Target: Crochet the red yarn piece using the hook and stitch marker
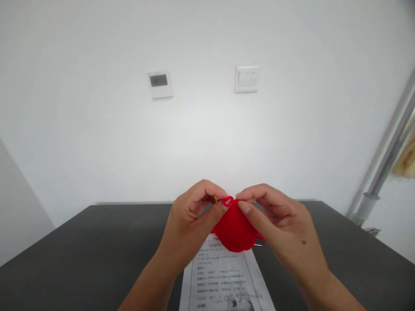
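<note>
A rounded red crochet piece (236, 229) hangs between my hands above the printed sheet. Its top edge is pinched by the thumb and forefinger of my left hand (194, 220). A small loop of red yarn (228, 201) stands up at those fingertips. Just behind them shows a bit of something yellow (216, 198), mostly hidden. The thumb and forefinger of my right hand (279, 220) close on the same top edge, slightly to the right. A thin metal tip (257, 245) pokes out past the piece's lower right; the rest of it is hidden.
Below my hands a printed paper sheet (223, 276) lies on the dark table (113, 250). The white wall behind carries a thermostat panel (160, 85) and a light switch (247, 79). A grey pole (385, 168) slants at the right, beyond the table edge.
</note>
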Demonstrator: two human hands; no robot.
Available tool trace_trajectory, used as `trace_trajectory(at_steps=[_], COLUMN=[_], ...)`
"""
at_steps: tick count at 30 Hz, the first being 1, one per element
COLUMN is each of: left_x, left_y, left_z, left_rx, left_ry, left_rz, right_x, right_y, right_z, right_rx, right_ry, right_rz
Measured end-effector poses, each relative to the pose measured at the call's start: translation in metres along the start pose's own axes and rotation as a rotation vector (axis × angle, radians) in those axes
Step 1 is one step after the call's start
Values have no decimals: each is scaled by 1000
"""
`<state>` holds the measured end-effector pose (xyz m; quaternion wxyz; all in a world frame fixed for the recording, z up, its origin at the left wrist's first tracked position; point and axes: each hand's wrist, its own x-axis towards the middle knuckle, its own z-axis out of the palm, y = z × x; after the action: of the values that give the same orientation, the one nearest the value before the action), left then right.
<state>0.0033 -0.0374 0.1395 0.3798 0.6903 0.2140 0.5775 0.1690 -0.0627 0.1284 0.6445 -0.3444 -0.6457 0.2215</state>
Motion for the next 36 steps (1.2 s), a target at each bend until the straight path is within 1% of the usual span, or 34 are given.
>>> trace_trajectory(at_steps=[6, 9, 14, 17, 22, 25, 30, 36], left_x=[0, 0, -1, -1, -2, -2, -1, -2], left_y=[4, 4, 1, 0, -1, 0, 2, 2], left_z=[2, 3, 4, 4, 3, 3, 3, 5], left_rx=[76, 44, -70, -108, -107, -66, 2, -57], left_ry=[-15, -19, 26, 34, 24, 28, 2, -14], left_rz=[1, -26, -78, -97, -85, -58, -23, -83], right_x=[0, -1, -2, -2, -2, -1, 0, -1], right_y=[-2, -1, 0, -1, -1, -1, -3, -2], right_z=[-1, -2, -1, 0, 0, -1, 0, 1], right_rx=[-55, -56, -44, -36, -22, -27, -59, -60], right_ry=[-3, -2, 16, 23, 18, 14, 12, 20], right_rz=[-9, -10, -34, -38, -26, -23, -46, -42])
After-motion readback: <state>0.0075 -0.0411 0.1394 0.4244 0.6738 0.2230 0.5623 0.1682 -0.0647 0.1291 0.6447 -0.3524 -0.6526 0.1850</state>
